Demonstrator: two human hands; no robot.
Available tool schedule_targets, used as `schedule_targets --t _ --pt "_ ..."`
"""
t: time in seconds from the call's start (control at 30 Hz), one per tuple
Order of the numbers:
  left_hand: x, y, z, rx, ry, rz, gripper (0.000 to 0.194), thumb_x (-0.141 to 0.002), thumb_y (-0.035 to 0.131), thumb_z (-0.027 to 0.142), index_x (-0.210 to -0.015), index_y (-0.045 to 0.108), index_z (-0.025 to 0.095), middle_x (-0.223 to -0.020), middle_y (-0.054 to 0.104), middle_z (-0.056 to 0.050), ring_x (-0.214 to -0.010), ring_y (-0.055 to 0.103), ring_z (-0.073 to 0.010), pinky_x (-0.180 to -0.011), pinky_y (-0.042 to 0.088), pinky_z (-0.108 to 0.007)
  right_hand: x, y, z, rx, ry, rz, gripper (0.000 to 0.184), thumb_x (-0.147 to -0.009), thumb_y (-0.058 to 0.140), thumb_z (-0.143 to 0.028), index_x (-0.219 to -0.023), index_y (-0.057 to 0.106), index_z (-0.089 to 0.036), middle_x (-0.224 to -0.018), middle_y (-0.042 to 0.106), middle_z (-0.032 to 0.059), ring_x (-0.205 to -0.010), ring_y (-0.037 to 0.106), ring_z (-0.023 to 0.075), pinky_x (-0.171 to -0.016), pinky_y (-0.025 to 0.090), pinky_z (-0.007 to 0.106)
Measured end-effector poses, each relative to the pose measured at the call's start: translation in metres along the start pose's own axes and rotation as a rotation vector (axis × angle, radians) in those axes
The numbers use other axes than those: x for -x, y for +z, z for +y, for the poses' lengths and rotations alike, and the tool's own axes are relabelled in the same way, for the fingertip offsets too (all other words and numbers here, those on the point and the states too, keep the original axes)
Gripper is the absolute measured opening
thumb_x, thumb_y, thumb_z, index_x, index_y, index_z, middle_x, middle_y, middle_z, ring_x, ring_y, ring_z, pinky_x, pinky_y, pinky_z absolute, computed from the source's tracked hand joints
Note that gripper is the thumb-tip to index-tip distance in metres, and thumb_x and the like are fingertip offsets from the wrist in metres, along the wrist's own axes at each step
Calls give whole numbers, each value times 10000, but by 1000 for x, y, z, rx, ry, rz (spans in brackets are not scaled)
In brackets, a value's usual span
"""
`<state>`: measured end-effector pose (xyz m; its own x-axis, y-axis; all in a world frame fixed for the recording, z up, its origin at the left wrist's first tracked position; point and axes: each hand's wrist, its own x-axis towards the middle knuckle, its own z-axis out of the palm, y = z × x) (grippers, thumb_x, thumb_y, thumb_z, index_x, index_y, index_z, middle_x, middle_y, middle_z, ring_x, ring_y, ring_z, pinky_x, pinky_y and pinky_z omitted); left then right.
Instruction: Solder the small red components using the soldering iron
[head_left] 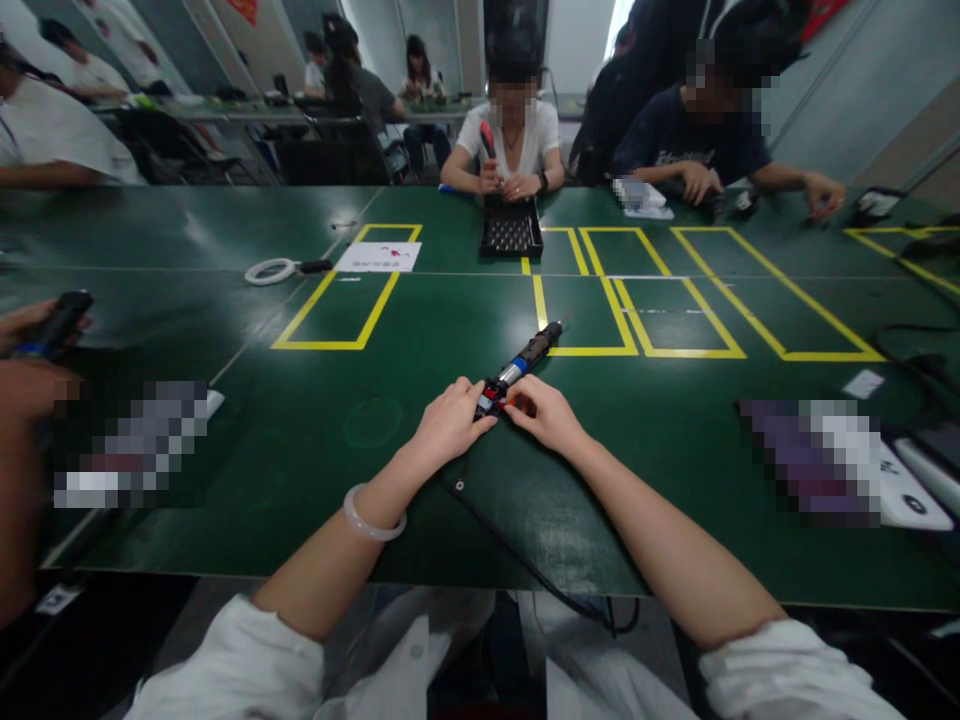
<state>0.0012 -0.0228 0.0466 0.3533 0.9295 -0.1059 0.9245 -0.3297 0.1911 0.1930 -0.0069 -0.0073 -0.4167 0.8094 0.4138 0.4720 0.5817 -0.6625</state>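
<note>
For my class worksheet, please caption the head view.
Left hand and right hand at the near end of a blue-banded tool on a green table.

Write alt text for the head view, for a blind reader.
Left hand and right hand work at the near end of a slim tool over a yellow-taped green table. Opposite, a person sits behind a black tray.

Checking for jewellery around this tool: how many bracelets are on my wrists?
1: a pale bracelet on the left arm, near the left hand at the tool. The right arm shows none.
</note>
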Motion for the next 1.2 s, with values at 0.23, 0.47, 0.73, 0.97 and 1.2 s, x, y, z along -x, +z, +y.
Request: schedule_targets --t 0.23,0.47,0.73,0.97,1.2 --pt "2 2 1 -39 3 27 492 -904 521 407 -1337 446 183 -1166 536 -119 -1064 556 -253 -838 475 -333 2 -1 -7 171 -9 -22 32 -895 599 -243 -918 606 -221 -987 587 32 -766 560 143 -677 422 242" --pt "4 7 0 -77 16 64 504 -911 508 419 -1343 440 168 -1158 545 -124 -1060 551 -261 -848 464 -344 2 0 -3 128 -24 -53 85 -883 584 -190 -961 614 -209 -964 607 38 -826 590 160 -733 453 258" --pt "2 13 8 -132 -13 147 509 -908 477 527 -1256 504 157 -1087 562 -121 -1014 551 -260 -829 450 -343 1 4 3 59 -48 -9 69 -913 559 -210 -902 627 -202 -925 620 47 -827 598 168 -739 461 268" --pt "2 17 15 -148 -75 171 457 -936 433 498 -1242 519 170 -1081 563 -120 -992 550 -251 -800 457 -334 1 3 1 78 -42 -5 104 -924 533 -220 -907 634 -201 -935 633 49 -809 595 165 -721 452 265" --pt "-2 16 10 -129 -80 190 484 -936 430 510 -1273 494 169 -1114 549 -124 -1019 530 -250 -800 468 -330 2 0 -3 56 7 20 170 -910 536 -226 -1065 603 -205 -857 620 18 -715 566 139 -686 436 248"
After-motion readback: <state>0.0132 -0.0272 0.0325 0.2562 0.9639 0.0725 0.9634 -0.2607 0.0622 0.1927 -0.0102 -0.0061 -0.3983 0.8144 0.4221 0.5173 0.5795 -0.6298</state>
